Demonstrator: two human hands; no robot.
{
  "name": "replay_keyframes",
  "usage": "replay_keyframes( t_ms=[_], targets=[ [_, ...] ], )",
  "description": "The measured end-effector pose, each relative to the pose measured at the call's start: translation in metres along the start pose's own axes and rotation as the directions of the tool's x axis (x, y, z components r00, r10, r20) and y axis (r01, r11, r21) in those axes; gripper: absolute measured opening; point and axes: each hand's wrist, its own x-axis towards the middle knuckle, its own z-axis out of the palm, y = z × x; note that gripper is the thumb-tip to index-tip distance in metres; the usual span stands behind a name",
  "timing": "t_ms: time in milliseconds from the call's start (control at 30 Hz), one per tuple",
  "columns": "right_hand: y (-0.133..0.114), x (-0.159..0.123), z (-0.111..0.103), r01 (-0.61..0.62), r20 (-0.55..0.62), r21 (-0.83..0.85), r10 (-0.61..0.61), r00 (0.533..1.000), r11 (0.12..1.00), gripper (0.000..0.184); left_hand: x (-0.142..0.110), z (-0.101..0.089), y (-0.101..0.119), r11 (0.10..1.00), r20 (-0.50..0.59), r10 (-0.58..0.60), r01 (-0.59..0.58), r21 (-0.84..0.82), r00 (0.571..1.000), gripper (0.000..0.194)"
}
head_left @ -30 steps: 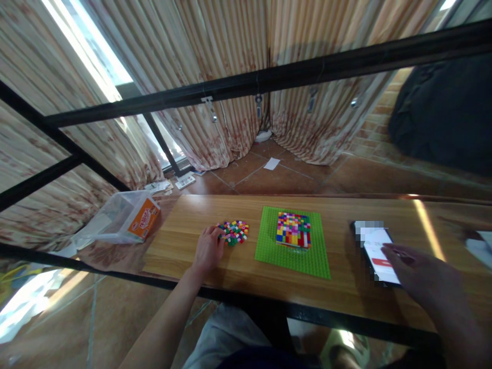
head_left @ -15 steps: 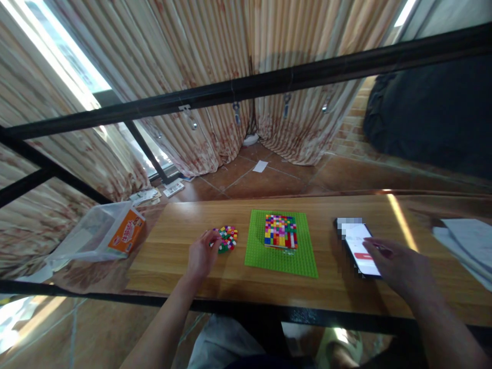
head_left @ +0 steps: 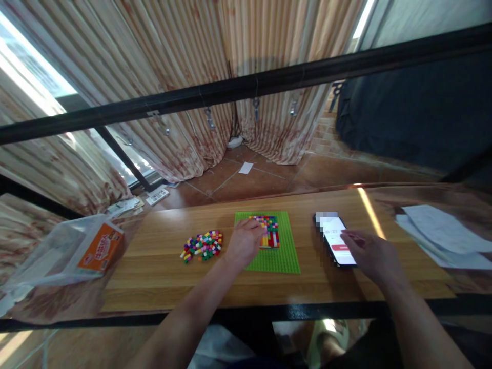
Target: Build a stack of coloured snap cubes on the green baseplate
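My left hand (head_left: 246, 241) is over the block of colourful bricks (head_left: 272, 238) built up on the green baseplate (head_left: 288, 261), hiding its left part. Its fingers are pinched together; whatever is between them is too small to make out. To the left of that hand, a loose pile of small multicoloured bricks (head_left: 203, 246) lies on the wooden table. My right hand (head_left: 371, 253) is at the lower right edge of a phone (head_left: 334, 238) with a lit screen. Its fingers are curled closed, and I cannot see what, if anything, is in them.
White papers (head_left: 446, 233) lie at the right end of the wooden table (head_left: 154, 277). A clear plastic box (head_left: 57, 251) with an orange label stands off the left end. Beyond the table runs a black metal bar (head_left: 230, 87) with clips, in front of curtains.
My left hand has moved right from the brick pile to the brick block on the baseplate. My right hand stays by the phone. The whole view has shifted somewhat.
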Motion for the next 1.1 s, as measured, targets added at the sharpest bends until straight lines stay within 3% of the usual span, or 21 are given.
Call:
replay_keyframes(
  t_ms=[333, 533, 733, 900, 1100],
  targets=[
    [-0.004, 0.0, -0.002, 0.035, -0.026, 0.017, -0.035, 0.999, 0.999, 0.037, 0.012, -0.002, 0.004, 0.983, 0.054, -0.032, 0.022, 0.183, 0.998, 0.014],
    [-0.002, -0.001, -0.006, 0.029, -0.051, 0.039, -0.027, 0.998, 0.999, 0.038, 0.017, -0.003, 0.004, 0.981, 0.07, -0.033, 0.019, 0.191, 0.997, 0.018],
    [0.0, -0.002, -0.009, 0.011, -0.063, 0.034, -0.009, 0.998, 0.999, 0.036, 0.005, 0.004, 0.003, 0.98, 0.032, -0.022, 0.015, 0.2, 0.999, 0.016],
    [-0.002, -0.001, -0.009, 0.01, -0.06, 0.033, -0.008, 0.998, 0.999, 0.038, 0.0, 0.011, 0.001, 0.996, -0.058, -0.065, 0.069, 0.059, 0.996, 0.017],
    [-0.002, 0.0, -0.015, -0.066, -0.072, 0.0, 0.066, 0.995, 0.998, 0.04, 0.003, 0.017, -0.001, 0.941, -0.154, -0.272, 0.229, -0.251, 0.95, 0.016]
  ],
)
